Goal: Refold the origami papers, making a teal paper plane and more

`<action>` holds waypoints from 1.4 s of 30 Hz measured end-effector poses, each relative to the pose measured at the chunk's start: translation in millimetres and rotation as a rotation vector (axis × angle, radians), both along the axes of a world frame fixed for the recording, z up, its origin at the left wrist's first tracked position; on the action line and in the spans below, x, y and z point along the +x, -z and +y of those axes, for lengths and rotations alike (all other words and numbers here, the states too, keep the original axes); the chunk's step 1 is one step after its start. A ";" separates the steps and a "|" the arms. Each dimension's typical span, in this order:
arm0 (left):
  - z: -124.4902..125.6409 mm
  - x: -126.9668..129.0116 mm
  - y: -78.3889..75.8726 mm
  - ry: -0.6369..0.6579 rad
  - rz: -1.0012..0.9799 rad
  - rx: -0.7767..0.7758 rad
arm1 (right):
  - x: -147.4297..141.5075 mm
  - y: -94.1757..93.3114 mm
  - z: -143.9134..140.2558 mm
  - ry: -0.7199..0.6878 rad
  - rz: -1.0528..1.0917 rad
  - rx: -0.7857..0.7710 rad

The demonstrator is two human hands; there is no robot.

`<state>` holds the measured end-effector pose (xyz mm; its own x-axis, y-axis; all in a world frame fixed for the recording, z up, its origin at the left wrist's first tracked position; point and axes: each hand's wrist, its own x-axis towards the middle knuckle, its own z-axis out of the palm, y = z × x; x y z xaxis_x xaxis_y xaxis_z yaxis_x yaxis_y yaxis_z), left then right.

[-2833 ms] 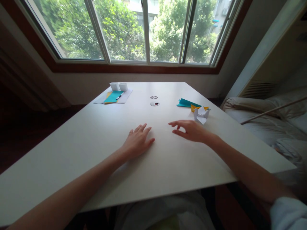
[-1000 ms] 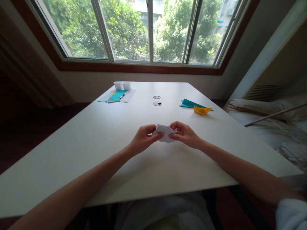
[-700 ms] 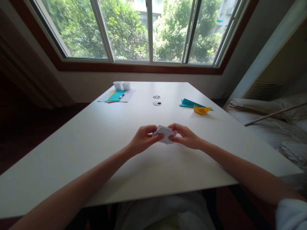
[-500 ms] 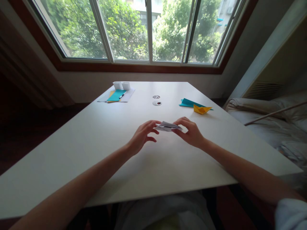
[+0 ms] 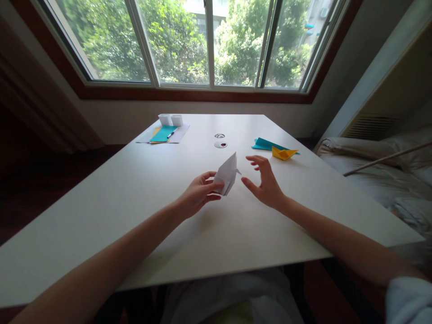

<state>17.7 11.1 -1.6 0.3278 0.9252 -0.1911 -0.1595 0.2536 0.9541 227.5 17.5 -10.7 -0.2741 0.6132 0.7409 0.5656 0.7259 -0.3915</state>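
The head camera is looking out from the person's own eye level, facing forward and tilting down over the white table [image 5: 118, 193]. It is catching the wearer's clothing [image 5: 229, 301] very close at six o'clock, and the forearms [image 5: 124, 247] are entering from eight and four. The left hand [image 5: 199, 193] and right hand [image 5: 265, 184] are showing near the dial's centre, while the window [image 5: 189, 45] is standing farther off at twelve.

No lettering, brand, number or sign is readable here.
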 end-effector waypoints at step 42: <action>12.6 1.5 -3.6 -0.376 -0.369 -0.128 | -2.6 0.0 -8.8 -0.037 -0.044 -0.017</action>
<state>19.1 23.8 1.9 0.0448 0.9684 -0.2452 -0.5803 0.2250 0.7827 224.9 8.8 -10.7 -0.3285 0.6146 0.7171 0.5555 0.7398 -0.3796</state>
